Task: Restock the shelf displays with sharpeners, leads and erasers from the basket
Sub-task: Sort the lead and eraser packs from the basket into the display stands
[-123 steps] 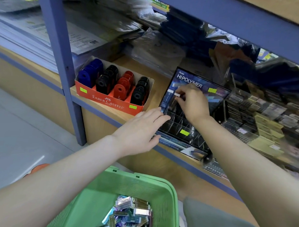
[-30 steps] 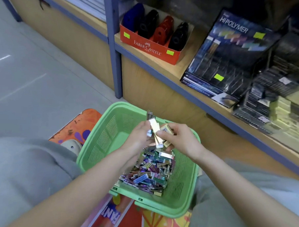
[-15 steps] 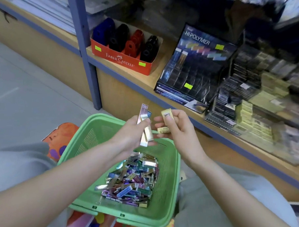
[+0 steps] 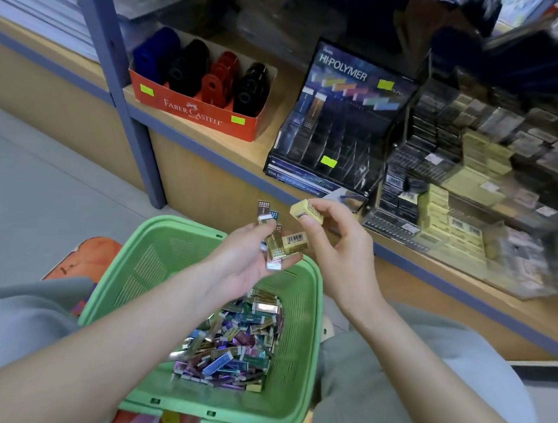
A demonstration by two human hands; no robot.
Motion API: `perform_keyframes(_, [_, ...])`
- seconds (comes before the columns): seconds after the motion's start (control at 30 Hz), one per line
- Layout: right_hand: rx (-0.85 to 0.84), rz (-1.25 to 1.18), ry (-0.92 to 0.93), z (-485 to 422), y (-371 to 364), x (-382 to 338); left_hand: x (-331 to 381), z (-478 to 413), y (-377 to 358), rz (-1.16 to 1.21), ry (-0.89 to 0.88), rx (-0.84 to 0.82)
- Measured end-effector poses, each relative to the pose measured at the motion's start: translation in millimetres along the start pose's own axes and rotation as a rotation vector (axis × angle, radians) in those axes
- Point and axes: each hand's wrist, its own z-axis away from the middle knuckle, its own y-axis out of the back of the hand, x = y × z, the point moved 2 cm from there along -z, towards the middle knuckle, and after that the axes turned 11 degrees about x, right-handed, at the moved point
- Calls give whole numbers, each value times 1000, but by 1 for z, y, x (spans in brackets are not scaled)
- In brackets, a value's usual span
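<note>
right hand (image 4: pixel 337 242) pinches pale yellow block eraser (image 4: pixel 306 212): lay it flat on the blurry, likely matching yellow stack (image 4: pixel 437 205); left hand (image 4: pixel 246 261) cups slim foil packs (image 4: pixel 271 243), hold level.

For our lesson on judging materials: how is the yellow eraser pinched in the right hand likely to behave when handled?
The yellow eraser is probably light: the right hand holds it in a mere pinch. Its blocky shape suggests it would sit flat, not roll. It looks wrapped, so it may be slightly slippery.
</note>
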Motion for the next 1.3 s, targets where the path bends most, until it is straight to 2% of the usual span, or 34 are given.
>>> perform_keyframes(0.07, [54, -28, 7, -3, 11, -1, -1, 0, -3, -14, -1, 3])
perform_keyframes(0.17, [134, -197, -169, -9, 35, 5, -4, 0, -4, -28, -9, -11])
perform_keyframes(0.23, [171, -221, -241, -13, 58, 11, -8, 1, -5, -46, -20, -28])
perform_keyframes(0.37, [231, -156, -336, -19, 108, 33, -16, 3, -9, -116, -66, -47])
perform_keyframes(0.43, [319, -100, -353, -25, 134, 46, -21, 4, -14, -141, -85, -58])
perform_keyframes(0.57, [422, 224, -308, -46, 182, 78, -32, 4, -32, -186, -112, -86])
perform_keyframes(0.77, [227, 496, -351, -70, 206, 119, -48, 5, -71, -213, -144, -132])
perform_keyframes(0.97, [-30, 778, -215, -87, 215, 117, -53, 6, -102, -243, -162, -166])
perform_keyframes(1.13, [34, 689, -140, -92, 211, 117, -54, 4, -114, -253, -177, -177])
perform_keyframes(1.3, [-60, 751, -110, -101, 204, 123, -51, 2, -120, -264, -199, -162])
